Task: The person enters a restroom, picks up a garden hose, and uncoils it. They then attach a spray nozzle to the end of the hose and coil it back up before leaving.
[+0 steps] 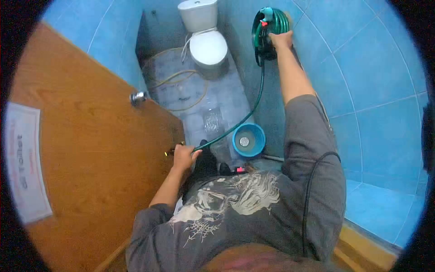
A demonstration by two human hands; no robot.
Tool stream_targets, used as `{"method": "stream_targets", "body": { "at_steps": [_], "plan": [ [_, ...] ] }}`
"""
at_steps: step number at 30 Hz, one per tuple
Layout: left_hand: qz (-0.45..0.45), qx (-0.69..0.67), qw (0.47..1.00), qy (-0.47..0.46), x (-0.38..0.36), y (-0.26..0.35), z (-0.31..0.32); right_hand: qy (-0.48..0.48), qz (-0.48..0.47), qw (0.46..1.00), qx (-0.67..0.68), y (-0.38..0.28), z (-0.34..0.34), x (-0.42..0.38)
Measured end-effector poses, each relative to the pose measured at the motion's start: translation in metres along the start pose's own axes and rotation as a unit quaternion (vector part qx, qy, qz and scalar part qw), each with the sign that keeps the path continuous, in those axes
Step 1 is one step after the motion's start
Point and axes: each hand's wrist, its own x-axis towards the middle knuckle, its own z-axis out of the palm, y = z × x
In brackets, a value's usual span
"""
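Note:
A dark green garden hose (254,108) runs in a curve between my two hands. My left hand (183,157) is closed around its near end, beside the wooden door. A small dark piece with a yellow tip, perhaps a nozzle (168,153), sticks out past that hand. At the right wall, my right hand (282,41) grips the black-framed hose reel (282,21), wound with several turns of green hose. A red piece shows on the reel. Part of the reel is hidden behind my fingers.
A white toilet (208,47) stands at the back. Loose beige hose (190,109) loops over the tiled floor. A blue basin (234,144) sits by the right wall, with a round white strainer-like piece inside. The wooden door (90,136) with a silver knob (137,98) fills the left.

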Motion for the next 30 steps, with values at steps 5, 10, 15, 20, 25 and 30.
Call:
{"method": "stream_targets", "body": {
  "at_steps": [5,10,15,20,25,30],
  "plan": [
    [0.010,-0.028,0.999,-0.030,0.010,-0.015,0.016,0.014,0.038,0.996,0.082,0.013,-0.035,0.015],
    [0.003,-0.043,0.979,-0.200,0.030,-0.012,0.014,0.003,-0.061,0.964,0.260,0.011,-0.069,0.013],
    [-0.001,-0.032,0.959,-0.282,0.042,-0.072,0.048,-0.006,0.014,0.986,0.165,0.014,-0.069,-0.013],
    [0.002,-0.075,0.951,-0.301,0.058,-0.146,0.106,0.058,-0.041,0.991,0.115,0.058,-0.022,-0.033],
    [0.035,-0.064,0.937,-0.342,0.049,-0.167,0.128,0.037,-0.068,0.995,0.066,0.055,-0.011,-0.066],
    [0.028,-0.062,0.920,-0.385,0.053,-0.174,0.130,0.019,-0.067,0.996,-0.058,0.057,0.000,-0.076]
  ]
}}
